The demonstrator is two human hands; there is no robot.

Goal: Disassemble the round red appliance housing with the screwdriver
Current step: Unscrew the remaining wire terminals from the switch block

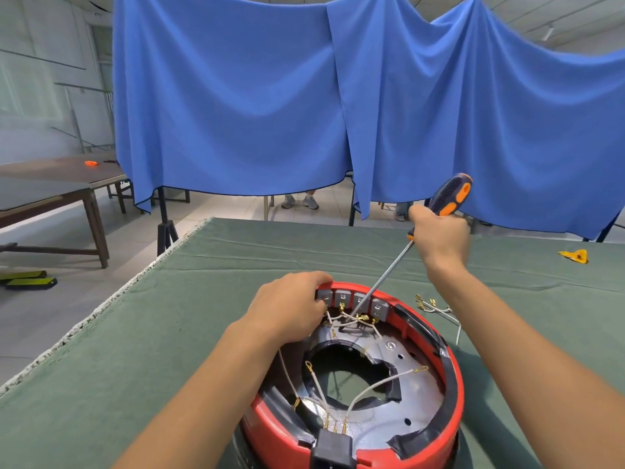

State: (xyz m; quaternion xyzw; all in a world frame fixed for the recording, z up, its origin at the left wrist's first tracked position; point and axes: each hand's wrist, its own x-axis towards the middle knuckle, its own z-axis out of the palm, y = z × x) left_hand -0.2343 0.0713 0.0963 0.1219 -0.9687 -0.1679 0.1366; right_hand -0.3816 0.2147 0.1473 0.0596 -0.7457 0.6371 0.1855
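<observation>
The round red appliance housing [453, 377] lies open side up on the green cloth, showing a metal plate, white wires and a row of grey terminal blocks [355, 301] at its far rim. My left hand [287, 308] grips that far rim beside the blocks. My right hand [439, 236] holds the screwdriver [451, 194], dark handle with orange patches, tilted to the upper right. Its long shaft slants down to the wire connectors just below the terminal blocks.
The table's green cloth [189, 319] ends at a frayed left edge. Loose wires with brass connectors [436, 308] lie right of the housing. A yellow scrap [575, 256] sits at the far right. Blue curtains [236, 96] hang behind; wooden tables [50, 198] stand left.
</observation>
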